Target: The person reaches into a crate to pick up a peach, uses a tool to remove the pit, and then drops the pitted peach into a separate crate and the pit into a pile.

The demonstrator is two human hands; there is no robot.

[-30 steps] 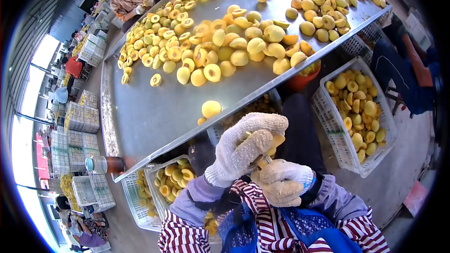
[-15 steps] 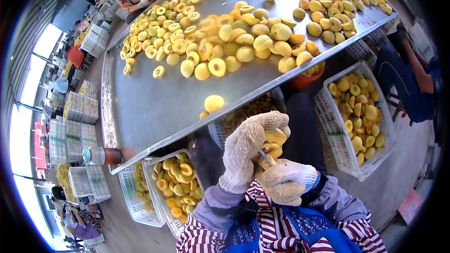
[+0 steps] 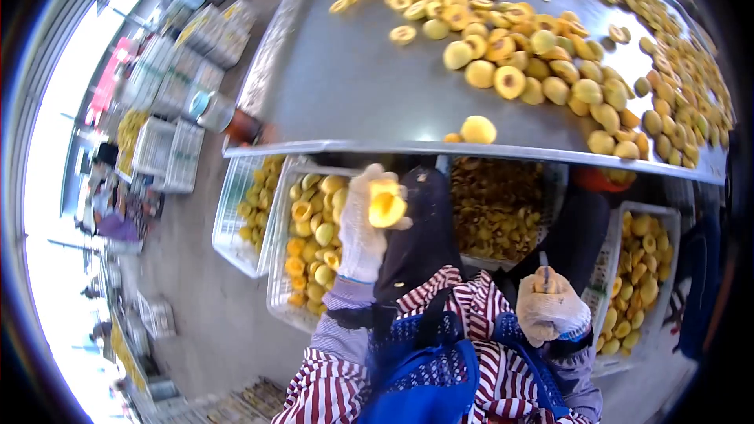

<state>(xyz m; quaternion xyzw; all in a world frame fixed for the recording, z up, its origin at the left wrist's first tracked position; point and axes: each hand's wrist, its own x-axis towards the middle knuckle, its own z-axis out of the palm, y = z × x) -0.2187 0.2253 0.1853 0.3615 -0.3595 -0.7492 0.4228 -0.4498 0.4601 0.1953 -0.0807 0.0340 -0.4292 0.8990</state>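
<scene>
My left hand (image 3: 363, 223), in a knitted work glove, is closed around a yellow peach half (image 3: 386, 205) whose hollow faces up. It hangs beside the right edge of a white crate of peach halves (image 3: 318, 227). My right hand (image 3: 552, 310), gloved too, is a fist over my right thigh. It grips a small metal pitting tool (image 3: 543, 260) with its narrow tip pointing up; the handle is hidden in the fingers. Between my knees sits a crate of brownish pits and scraps (image 3: 499, 212).
A metal table (image 3: 345, 102) ahead carries many peach halves (image 3: 542, 62), with one peach half (image 3: 477, 130) near its edge. To the right stands another peach crate (image 3: 638, 267). A jar (image 3: 212, 110) is by the table's left corner. Stacked crates (image 3: 169, 70) stand at left.
My hands have moved apart: the left went left with the peach half towards the crate, the right drew back right with the tool. The view has turned left and down.
</scene>
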